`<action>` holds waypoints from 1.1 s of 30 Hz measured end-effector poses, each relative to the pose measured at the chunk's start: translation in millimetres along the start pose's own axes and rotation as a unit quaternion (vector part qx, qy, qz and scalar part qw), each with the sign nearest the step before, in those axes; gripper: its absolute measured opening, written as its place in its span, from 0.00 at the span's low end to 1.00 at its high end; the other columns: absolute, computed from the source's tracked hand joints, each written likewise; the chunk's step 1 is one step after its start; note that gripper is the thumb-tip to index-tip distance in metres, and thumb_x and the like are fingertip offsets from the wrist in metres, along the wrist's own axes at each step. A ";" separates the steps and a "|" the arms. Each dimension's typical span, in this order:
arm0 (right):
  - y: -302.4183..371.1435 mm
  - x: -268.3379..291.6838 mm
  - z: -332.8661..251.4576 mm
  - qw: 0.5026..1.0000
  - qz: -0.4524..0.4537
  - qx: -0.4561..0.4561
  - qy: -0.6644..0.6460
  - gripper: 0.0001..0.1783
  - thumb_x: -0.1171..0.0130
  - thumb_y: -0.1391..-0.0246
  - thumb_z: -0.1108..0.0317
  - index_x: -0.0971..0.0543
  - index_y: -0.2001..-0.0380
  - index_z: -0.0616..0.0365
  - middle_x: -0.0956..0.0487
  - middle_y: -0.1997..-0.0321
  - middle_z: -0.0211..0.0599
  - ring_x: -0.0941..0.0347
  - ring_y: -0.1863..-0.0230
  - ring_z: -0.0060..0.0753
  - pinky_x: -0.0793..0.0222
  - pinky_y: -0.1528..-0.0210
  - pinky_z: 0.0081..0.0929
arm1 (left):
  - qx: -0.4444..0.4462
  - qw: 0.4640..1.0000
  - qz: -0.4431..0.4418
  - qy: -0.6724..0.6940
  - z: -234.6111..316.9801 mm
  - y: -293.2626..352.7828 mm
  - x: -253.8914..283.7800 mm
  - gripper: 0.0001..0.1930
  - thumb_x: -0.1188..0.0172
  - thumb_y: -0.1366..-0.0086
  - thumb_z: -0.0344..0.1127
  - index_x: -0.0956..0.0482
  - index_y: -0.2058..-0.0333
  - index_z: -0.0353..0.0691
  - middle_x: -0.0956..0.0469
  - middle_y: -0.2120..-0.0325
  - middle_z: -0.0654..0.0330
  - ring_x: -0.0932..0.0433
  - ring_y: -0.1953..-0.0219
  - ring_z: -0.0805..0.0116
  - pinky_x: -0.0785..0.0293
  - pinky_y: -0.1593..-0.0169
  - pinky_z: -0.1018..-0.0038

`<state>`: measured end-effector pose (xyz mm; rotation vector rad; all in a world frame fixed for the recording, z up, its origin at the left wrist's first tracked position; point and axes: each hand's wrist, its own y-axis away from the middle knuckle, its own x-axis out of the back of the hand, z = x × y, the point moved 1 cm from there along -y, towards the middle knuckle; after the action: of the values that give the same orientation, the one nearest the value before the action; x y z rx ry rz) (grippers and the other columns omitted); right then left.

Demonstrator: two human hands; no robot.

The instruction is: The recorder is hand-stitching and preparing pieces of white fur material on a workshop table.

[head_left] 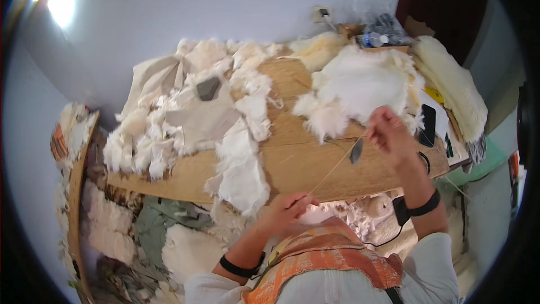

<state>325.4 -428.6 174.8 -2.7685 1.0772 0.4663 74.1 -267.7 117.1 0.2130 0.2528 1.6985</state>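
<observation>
A thin, light-coloured thread point(337, 164) runs taut on a slant between my two hands, over the table's front edge. Its lower end is pinched in the closed fingers of my left hand point(289, 209), near my apron point(332, 253). Higher up and to the right, my right hand point(388, 134) grips the other end with fingers pressed together. Whether a needle is in those fingers is too small to tell. Just beside that hand lies a white fur piece point(365, 81), and below it a small dark grey piece point(356, 151) rests on the wooden table point(304, 163).
Fur scraps and pale hides point(208, 115) are heaped on the table's left, a grey patch point(208, 88) on top. A black phone point(427, 124), a rolled cream fur point(455, 87) and a plastic bottle point(372, 39) are at right. More fur point(191, 250) lies below the table.
</observation>
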 end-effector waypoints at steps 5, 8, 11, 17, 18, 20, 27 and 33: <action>-58.0 119.0 -46.9 0.973 0.169 0.154 0.033 0.06 0.46 0.41 0.67 0.26 0.62 0.55 0.25 0.66 0.25 0.26 0.63 0.19 0.29 0.56 0.16 | 0.023 0.997 0.066 0.013 -41.6 44.0 76.4 0.11 0.51 0.32 0.35 0.21 0.64 0.36 0.38 0.86 0.73 0.41 0.81 0.83 0.44 0.77 0.84; -81.6 158.1 -111.3 0.949 0.170 0.265 0.011 0.05 0.46 0.41 0.69 0.26 0.63 0.55 0.24 0.66 0.26 0.26 0.63 0.20 0.29 0.53 0.17 | 0.015 0.992 0.123 -0.034 -51.9 60.8 105.1 0.10 0.50 0.33 0.34 0.21 0.66 0.38 0.35 0.86 0.71 0.39 0.82 0.83 0.43 0.78 0.84; -101.1 113.7 -126.6 0.904 0.278 0.303 0.116 0.06 0.46 0.41 0.66 0.26 0.63 0.54 0.24 0.65 0.28 0.26 0.61 0.21 0.30 0.57 0.16 | 0.036 0.974 0.202 -0.093 -59.1 63.8 123.5 0.10 0.51 0.33 0.34 0.21 0.66 0.38 0.34 0.86 0.71 0.38 0.83 0.84 0.41 0.78 0.84; -137.9 -84.3 29.6 0.953 -0.046 0.093 0.284 0.07 0.47 0.41 0.65 0.25 0.63 0.54 0.27 0.77 0.23 0.29 0.76 0.16 0.35 0.74 0.17 | -0.055 0.926 0.267 -0.260 -43.2 29.1 144.2 0.16 0.38 0.46 0.28 0.28 0.58 0.38 0.28 0.65 0.53 0.28 0.67 0.60 0.30 0.62 0.69; -146.7 -88.8 58.8 0.952 -0.137 0.024 0.272 0.05 0.49 0.40 0.68 0.24 0.63 0.53 0.27 0.76 0.25 0.30 0.75 0.16 0.33 0.73 0.18 | -0.068 0.882 0.305 -0.352 -42.5 16.1 146.3 0.17 0.37 0.48 0.27 0.28 0.58 0.38 0.29 0.64 0.54 0.29 0.64 0.57 0.31 0.59 0.67; -145.3 -125.8 107.2 0.909 -0.198 0.038 0.366 0.06 0.47 0.42 0.69 0.25 0.63 0.56 0.26 0.71 0.28 0.29 0.71 0.20 0.32 0.70 0.22 | -0.070 0.827 0.346 -0.438 -47.5 -10.0 148.4 0.18 0.36 0.50 0.26 0.28 0.59 0.38 0.29 0.63 0.54 0.30 0.60 0.55 0.31 0.56 0.66; -144.0 -184.9 196.9 0.749 -0.410 0.192 0.483 0.11 0.39 0.54 0.68 0.27 0.65 0.55 0.27 0.65 0.37 0.30 0.62 0.44 0.33 0.60 0.35 | -0.169 0.820 0.416 -0.355 -93.0 -50.7 165.6 0.19 0.35 0.55 0.24 0.26 0.61 0.41 0.28 0.60 0.56 0.32 0.56 0.53 0.34 0.52 0.63; -151.1 -174.5 232.8 0.736 -0.432 0.226 0.469 0.15 0.37 0.58 0.67 0.29 0.66 0.55 0.29 0.68 0.37 0.31 0.63 0.44 0.35 0.59 0.37 | -0.183 0.834 0.408 -0.324 -104.8 -52.9 174.8 0.19 0.35 0.58 0.24 0.24 0.64 0.44 0.27 0.61 0.59 0.32 0.57 0.55 0.35 0.53 0.64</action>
<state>251.1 -152.0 15.2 -2.5427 -0.1928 -1.2230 69.7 -92.3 0.8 0.6580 -0.7803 2.3425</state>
